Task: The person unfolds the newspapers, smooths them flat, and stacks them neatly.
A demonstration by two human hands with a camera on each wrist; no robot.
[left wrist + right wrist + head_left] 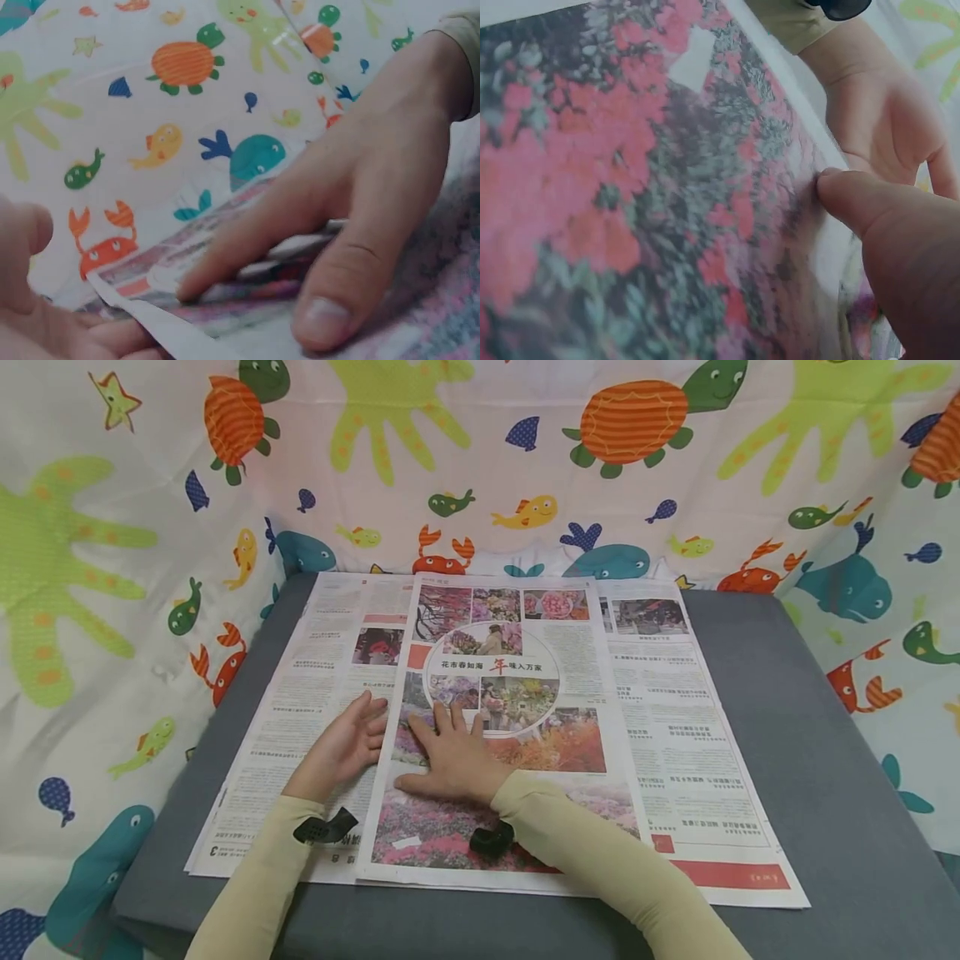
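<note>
A folded newspaper page (585, 660) with flower photos lies lengthwise over a wider spread newspaper (277, 760). My right hand (453, 760) rests palm down on the page's left half, fingers spread. In the right wrist view its thumb (855, 196) lies at the page's edge. Just left of that edge is my left hand (341, 747), turned on its side with its palm toward the page. The left wrist view shows the fingers (116, 336) of my left hand reaching under the lifted paper edge, their tips hidden.
The newspapers lie on a grey-covered table (810, 727). A white curtain (480, 460) printed with sea animals hangs behind it and along both sides. Black straps (326, 827) sit on both sleeved wrists.
</note>
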